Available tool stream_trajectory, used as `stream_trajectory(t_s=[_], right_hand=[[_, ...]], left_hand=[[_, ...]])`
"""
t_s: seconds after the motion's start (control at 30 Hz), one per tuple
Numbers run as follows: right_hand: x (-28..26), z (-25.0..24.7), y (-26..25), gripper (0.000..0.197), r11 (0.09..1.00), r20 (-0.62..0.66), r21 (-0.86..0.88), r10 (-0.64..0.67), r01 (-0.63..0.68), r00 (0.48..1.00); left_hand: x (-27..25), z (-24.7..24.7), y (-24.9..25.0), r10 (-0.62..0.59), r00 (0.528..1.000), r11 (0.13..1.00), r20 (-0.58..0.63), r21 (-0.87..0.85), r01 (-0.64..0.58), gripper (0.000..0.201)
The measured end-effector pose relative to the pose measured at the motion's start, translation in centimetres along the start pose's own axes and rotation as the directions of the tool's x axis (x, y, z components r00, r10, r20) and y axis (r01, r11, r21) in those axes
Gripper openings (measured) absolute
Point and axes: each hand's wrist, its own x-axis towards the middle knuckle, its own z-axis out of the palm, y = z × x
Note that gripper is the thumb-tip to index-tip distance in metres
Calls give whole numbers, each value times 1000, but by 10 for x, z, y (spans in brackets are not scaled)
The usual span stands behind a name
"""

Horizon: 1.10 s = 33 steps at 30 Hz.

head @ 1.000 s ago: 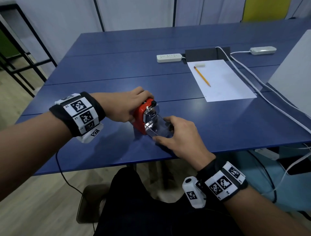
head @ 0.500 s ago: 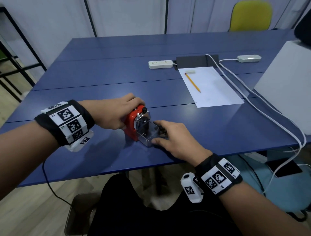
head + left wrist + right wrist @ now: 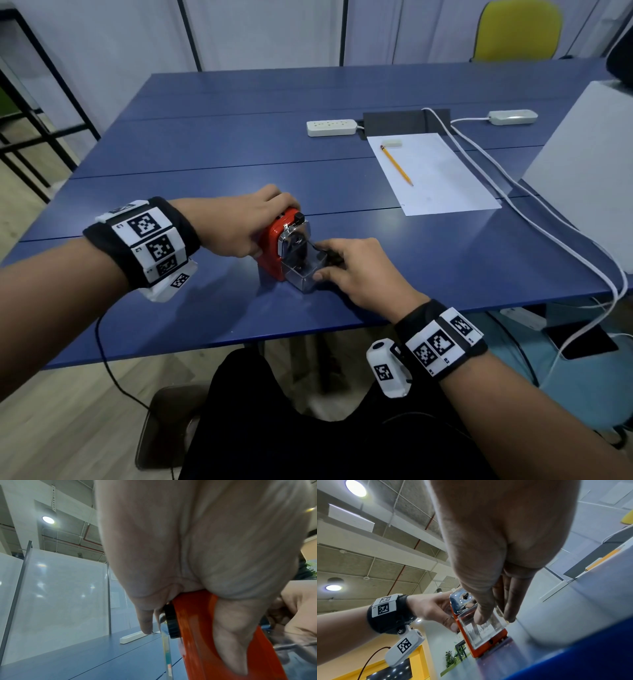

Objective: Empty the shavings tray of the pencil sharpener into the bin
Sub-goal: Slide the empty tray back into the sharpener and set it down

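Observation:
A red pencil sharpener [image 3: 271,247] with a chrome front stands near the front edge of the blue table [image 3: 212,144]. My left hand [image 3: 246,226] grips its red body [image 3: 197,635] from the left, thumb down the near side. Its clear shavings tray [image 3: 303,272] sticks out toward me from the base. My right hand [image 3: 356,270] pinches the tray, thumb on the near edge and fingers on the far side. In the right wrist view the clear tray [image 3: 481,630] shows under my fingertips [image 3: 479,619], with dark shavings inside. No bin is in sight.
A white sheet of paper [image 3: 435,174] with a yellow pencil [image 3: 396,165] and an eraser [image 3: 392,143] lies at right. Behind it are a white power strip [image 3: 331,127] and cables [image 3: 534,209]. A white box [image 3: 589,164] stands at the right edge.
The camera view has tilted up a little. My right hand has shifted from lying over the tray to pinching its sides. The sharpener and left hand stay put.

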Motion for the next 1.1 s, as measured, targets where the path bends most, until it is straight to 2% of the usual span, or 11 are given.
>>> stream_trajectory(t_s=[0.17, 0.3, 0.37, 0.43, 0.5, 0.57, 0.63, 0.73, 0.83, 0.97, 1.1], right_hand=[[0, 3, -1, 55, 1000, -11, 15, 19, -18, 1000], [5, 9, -9, 42, 1000, -48, 21, 11, -10, 999], [6, 9, -10, 44, 1000, -45, 5, 12, -12, 999], [5, 6, -7, 50, 1000, -9, 5, 23, -23, 1000], [1, 3, -2, 54, 998, 40, 39, 43, -45, 998], [-5, 1, 1, 53, 995, 72, 75, 54, -59, 996], [-11, 3, 4, 46, 990, 95, 123, 58, -70, 994], [-13, 5, -2, 41, 979, 94, 190, 55, -72, 994], [-7, 6, -6, 55, 975, 84, 211, 47, -64, 995], [3, 6, -11, 45, 985, 69, 162, 51, -62, 996], [8, 9, -12, 42, 986, 64, 147, 71, -80, 995]], left_hand=[[0, -1, 2, -17, 1000, 1000, 10, -3, 17, 94], [-1, -5, 7, -43, 999, 999, 33, 10, 43, 94], [-3, -7, 10, -53, 998, 999, 45, 10, 53, 97], [-9, -6, 10, -99, 995, 995, 9, 15, 98, 106], [-22, 0, 11, -216, 976, 976, -41, 5, 216, 124], [-35, 9, 20, -301, 953, 952, -19, -67, 299, 143], [-42, 25, 36, -328, 945, 928, 1, -184, 323, 157], [-40, 48, 42, -340, 931, 891, -131, -361, 275, 162], [-36, 57, 31, -298, 932, 877, -207, -445, 182, 158], [-30, 60, 24, -252, 934, 877, -253, -467, 110, 148], [-28, 57, 20, -231, 943, 872, -238, -481, 92, 143]])
